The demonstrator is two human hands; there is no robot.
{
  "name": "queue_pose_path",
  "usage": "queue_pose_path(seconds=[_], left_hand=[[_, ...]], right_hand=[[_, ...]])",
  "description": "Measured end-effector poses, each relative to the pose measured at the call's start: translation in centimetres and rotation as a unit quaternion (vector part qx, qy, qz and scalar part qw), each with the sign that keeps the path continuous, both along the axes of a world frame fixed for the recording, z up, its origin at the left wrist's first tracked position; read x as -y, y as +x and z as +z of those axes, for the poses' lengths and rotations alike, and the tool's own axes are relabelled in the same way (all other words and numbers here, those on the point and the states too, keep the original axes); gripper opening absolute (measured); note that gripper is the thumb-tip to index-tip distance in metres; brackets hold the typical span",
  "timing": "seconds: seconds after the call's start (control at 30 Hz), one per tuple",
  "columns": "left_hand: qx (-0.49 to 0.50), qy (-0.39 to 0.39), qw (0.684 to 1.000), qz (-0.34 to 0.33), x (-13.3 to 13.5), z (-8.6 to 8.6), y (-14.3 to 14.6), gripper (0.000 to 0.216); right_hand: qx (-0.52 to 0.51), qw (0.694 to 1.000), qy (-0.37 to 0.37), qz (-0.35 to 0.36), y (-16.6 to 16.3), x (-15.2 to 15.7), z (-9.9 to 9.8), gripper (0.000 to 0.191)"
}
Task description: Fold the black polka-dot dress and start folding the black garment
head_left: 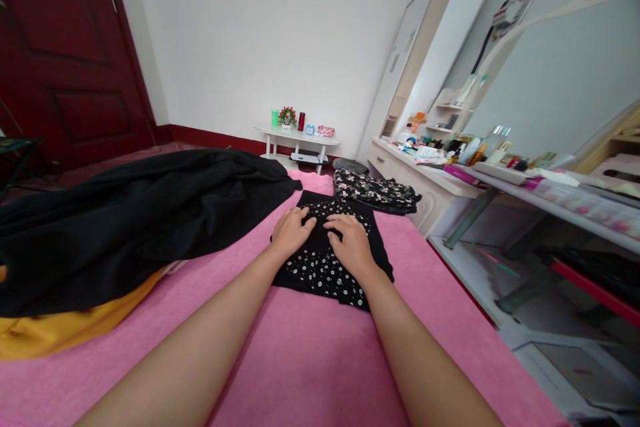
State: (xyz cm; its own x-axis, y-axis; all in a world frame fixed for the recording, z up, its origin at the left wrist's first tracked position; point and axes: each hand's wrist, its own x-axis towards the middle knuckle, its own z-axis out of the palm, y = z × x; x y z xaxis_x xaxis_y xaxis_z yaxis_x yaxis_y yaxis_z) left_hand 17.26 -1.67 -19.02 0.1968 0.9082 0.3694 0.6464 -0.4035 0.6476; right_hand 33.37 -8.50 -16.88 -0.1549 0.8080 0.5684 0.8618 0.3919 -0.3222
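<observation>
A folded black garment with a white dotted floral pattern [320, 273] lies on the pink bed cover [300, 353] in front of me. My left hand [293, 233] rests on its left side, fingers stretched forward over the cloth. On its right side lies my right hand [350, 243], fingers spread and slightly bent, with nothing gripped. Just behind it, toward the back right, sits a folded black garment with pink flowers [375, 188]. The cloth directly under both palms is hidden.
A large black garment [150, 207] is heaped at left, over a yellow cloth [85, 323]. On the right, a white dressing table [420, 173] holds several bottles beside a mirror [565, 73]. A small white table [297, 136] stands against the far wall.
</observation>
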Motion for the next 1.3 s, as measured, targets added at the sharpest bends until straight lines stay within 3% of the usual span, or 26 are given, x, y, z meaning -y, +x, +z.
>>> queue_pose_path(seconds=[0.07,0.17,0.3,0.43,0.67,0.77,0.87,0.97,1.17,1.3], left_hand=[[0.11,-0.056,0.992,-0.023,-0.7,-0.1,-0.3,0.043],[0.28,-0.126,0.951,-0.039,-1.1,0.2,-0.6,0.042],[0.388,-0.171,0.905,-0.038,-0.8,0.9,-0.7,0.037],[0.433,-0.192,0.88,-0.033,-0.7,1.3,-0.8,0.031],[0.491,-0.233,0.839,-0.017,-0.8,1.6,-1.2,0.031],[0.511,-0.243,0.825,-0.015,-1.0,1.4,-1.3,0.031],[0.514,-0.242,0.822,-0.022,-1.4,0.9,-1.3,0.03],[0.513,-0.242,0.823,-0.025,-1.7,0.4,-1.3,0.03],[0.502,-0.23,0.833,-0.03,-0.9,0.9,-1.0,0.027],[0.495,-0.227,0.839,-0.012,-0.2,2.0,-0.9,0.023]], right_hand=[[0.021,0.999,-0.008,0.024,-0.3,0.2,0.0,0.026],[0.053,0.996,-0.022,0.065,-1.0,0.5,0.1,0.037],[0.096,0.989,-0.049,0.096,-2.0,0.9,0.2,0.052],[0.107,0.99,-0.052,0.079,-2.6,1.1,0.3,0.053],[0.037,0.995,-0.048,0.077,-2.6,0.9,0.2,0.036],[0.018,0.995,-0.033,0.092,-2.7,1.1,0.2,0.046],[0.039,0.993,-0.042,0.108,-3.0,1.2,0.3,0.062],[0.063,0.991,-0.056,0.107,-3.0,1.2,0.4,0.064],[0.068,0.992,-0.061,0.091,-2.8,1.2,0.3,0.056],[0.057,0.995,-0.035,0.074,-3.1,1.4,0.4,0.035]])
